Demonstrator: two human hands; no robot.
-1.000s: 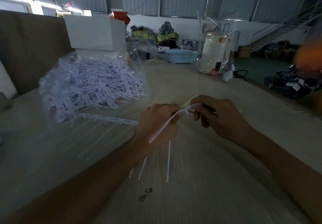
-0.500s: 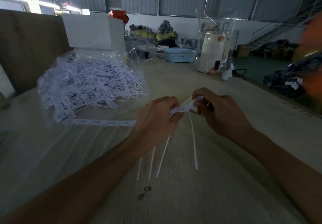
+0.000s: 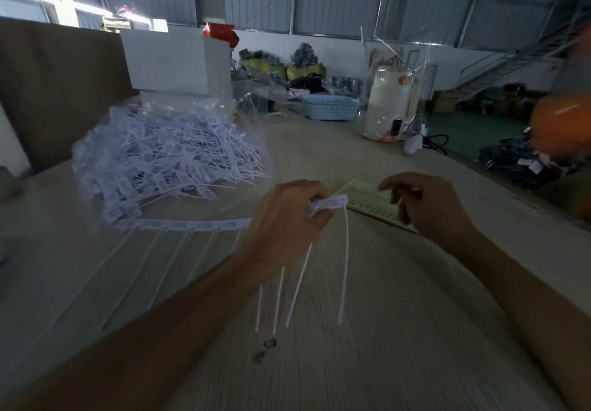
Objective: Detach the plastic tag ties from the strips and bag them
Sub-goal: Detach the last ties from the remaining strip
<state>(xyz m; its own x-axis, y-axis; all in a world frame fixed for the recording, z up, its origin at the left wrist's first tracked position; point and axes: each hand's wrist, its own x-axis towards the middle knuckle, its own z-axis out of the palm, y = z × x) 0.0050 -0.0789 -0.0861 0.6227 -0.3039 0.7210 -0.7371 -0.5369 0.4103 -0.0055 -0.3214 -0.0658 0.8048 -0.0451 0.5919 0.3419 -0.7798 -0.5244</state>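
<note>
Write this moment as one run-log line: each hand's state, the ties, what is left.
left hand: grips detached tag ties | right hand: off ties, holds nothing | strip: on table, ties attached | bag: holds tie pile

1. The left hand [image 3: 287, 215] grips a small bunch of white tag ties [image 3: 326, 204] by their heads; four thin tails hang down from it above the table [image 3: 399, 330].
2. The right hand [image 3: 428, 206] hovers just beside the bunch, its fingers [image 3: 395, 188] loosely curled and holding nothing.
3. A strip [image 3: 182, 225] of undetached ties lies on the table left of the left hand.
4. Behind the strip, a clear bag [image 3: 166, 151] holds a heap of loose ties.
5. A yellowish paper [image 3: 367, 201] lies under the hands.
</note>
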